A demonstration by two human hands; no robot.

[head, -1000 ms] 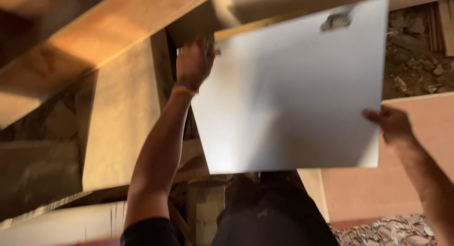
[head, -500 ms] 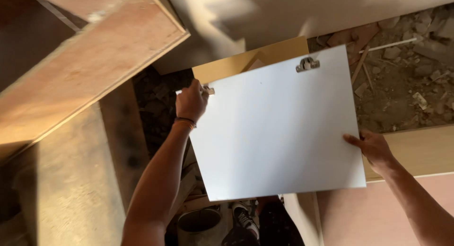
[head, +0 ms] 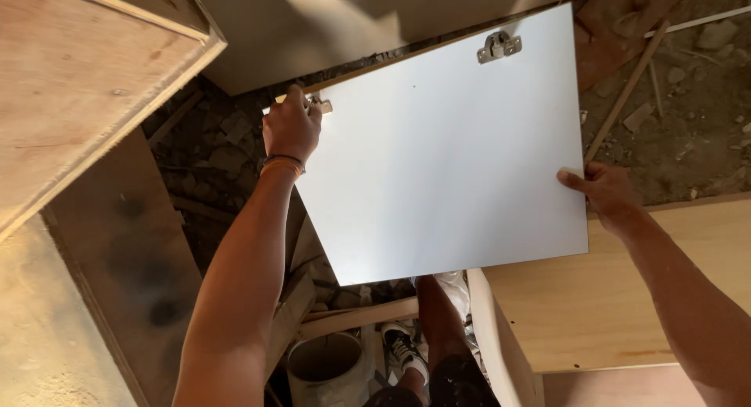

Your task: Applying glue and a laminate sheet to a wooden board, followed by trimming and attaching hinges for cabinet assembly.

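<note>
Head view, looking straight down: you hold a white flat rectangular laminate panel (head: 446, 153) out in front of you, tilted, with both arms stretched forward. Your left hand (head: 291, 127) is at the panel's upper left corner, back of the hand toward the camera, fingers curled over the edge and clamped on it, just beside a small metal hinge (head: 319, 105) at that corner. A dark and orange band sits at that wrist. Your left forearm runs up from the bottom of the frame, nearly straight. Your right hand (head: 600, 189) grips the panel's right edge low down, thumb lying on the white face, the other fingers hidden behind the board. Your right forearm comes in from the lower right corner and is cut off there.

A second silver metal hinge (head: 498, 46) is fixed near the panel's top edge, right of centre. The panel hangs above a dirt floor strewn with rubble (head: 688, 102). A plywood cabinet box (head: 86, 86) fills the upper left; a plywood sheet (head: 626, 297) lies under your right arm. Below the panel's bottom edge you can see your shoe (head: 403, 348) and a grey round bucket (head: 328, 368), partly cut off. What lies under the panel is hidden
</note>
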